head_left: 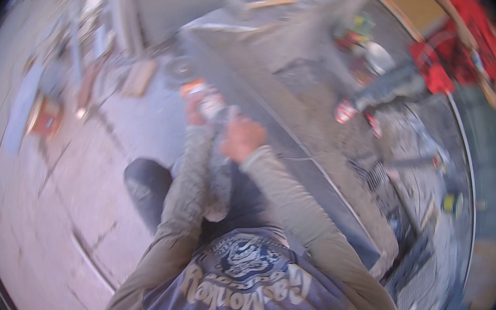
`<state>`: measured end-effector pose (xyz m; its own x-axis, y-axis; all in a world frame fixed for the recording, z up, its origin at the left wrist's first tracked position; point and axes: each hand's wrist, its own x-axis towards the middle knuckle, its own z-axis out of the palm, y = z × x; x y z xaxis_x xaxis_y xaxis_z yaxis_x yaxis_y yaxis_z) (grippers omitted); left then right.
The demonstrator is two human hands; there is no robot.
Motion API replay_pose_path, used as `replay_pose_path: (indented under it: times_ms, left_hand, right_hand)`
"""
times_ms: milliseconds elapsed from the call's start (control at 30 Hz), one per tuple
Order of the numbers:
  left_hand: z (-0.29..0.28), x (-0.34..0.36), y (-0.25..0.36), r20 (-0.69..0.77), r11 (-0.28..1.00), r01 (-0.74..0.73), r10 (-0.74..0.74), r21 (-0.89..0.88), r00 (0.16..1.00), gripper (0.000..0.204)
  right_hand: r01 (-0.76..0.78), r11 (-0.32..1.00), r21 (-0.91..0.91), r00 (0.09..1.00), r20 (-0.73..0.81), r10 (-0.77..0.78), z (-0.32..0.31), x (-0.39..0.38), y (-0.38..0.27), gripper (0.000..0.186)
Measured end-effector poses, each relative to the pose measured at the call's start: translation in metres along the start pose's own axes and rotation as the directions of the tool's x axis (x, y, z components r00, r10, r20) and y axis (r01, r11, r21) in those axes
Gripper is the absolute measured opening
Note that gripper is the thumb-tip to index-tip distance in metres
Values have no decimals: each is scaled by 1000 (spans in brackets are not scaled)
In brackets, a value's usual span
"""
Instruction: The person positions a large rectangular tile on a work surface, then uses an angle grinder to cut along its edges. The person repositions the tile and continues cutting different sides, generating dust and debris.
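Observation:
I crouch with both forearms reaching forward beside a dark grey slab edge [295, 142]. My left hand [195, 106] is closed on a blurred orange and white object [210, 102], too smeared to name. My right hand [244, 135] is just right of it and lower, fingers curled against something pale grey that I cannot make out clearly. A round grey item [181, 69] lies beyond my hands.
Wood offcuts and boards [139, 76] lie at upper left, near a reddish-brown bucket [45, 118]. At upper right another person in red [456, 44] bends over, holding something. A white bowl [378, 58], tools and debris [403, 191] are along the right.

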<state>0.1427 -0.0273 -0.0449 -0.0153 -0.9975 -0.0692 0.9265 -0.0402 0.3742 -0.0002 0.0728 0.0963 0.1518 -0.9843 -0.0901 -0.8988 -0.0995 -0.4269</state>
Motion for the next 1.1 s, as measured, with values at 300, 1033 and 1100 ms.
replay_pose_path:
  times_ms: [300,1033,1100]
  left_hand:
    - [1,-12,11,-74,949,79,-107,-305,992,36]
    - [-34,125,48,-95,966,-31,7,-257,995,41]
    - [-43,136,68,-82,959,-28,5,-282,997,43]
  right_hand:
    - [91,986,-142,993,93,-78,20,20,-13,76]
    - [291,917,-272,950,-29,-310,75,175,-29,95]
    - [311,904,-294,940,-47,-339,82,183,-43,93]
